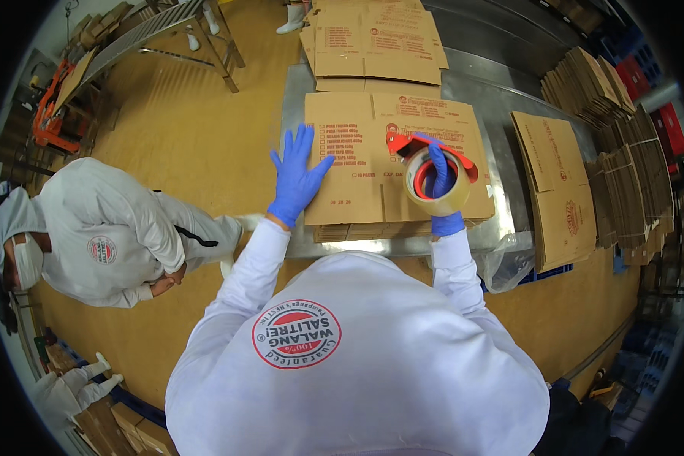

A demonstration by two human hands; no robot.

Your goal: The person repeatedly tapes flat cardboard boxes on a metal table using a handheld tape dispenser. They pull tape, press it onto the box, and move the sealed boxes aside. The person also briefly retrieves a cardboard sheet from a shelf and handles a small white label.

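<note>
A stack of flat, folded cardboard cartons (pixel 357 201) with red print lies before me on a metal table (pixel 296 99). My left hand (pixel 300 171), in a blue glove, rests palm down on the left edge of the top carton with its fingers spread. In my blue-gloved right hand (pixel 439 171) is a red tape dispenser (pixel 470 169) with a wide roll of clear tape (pixel 450 204). The fingers pass through the roll's core. The dispenser is over the right part of the top carton; whether it touches the cardboard I cannot tell.
More flat cartons (pixel 342 49) are stacked beyond. At the right stand a leaning flat carton (pixel 558 190) and tied cardboard bundles (pixel 638 182). Clear plastic (pixel 505 262) hangs at the table's near corner. A person in white (pixel 106 235) stands at left, near a roller conveyor (pixel 148 34).
</note>
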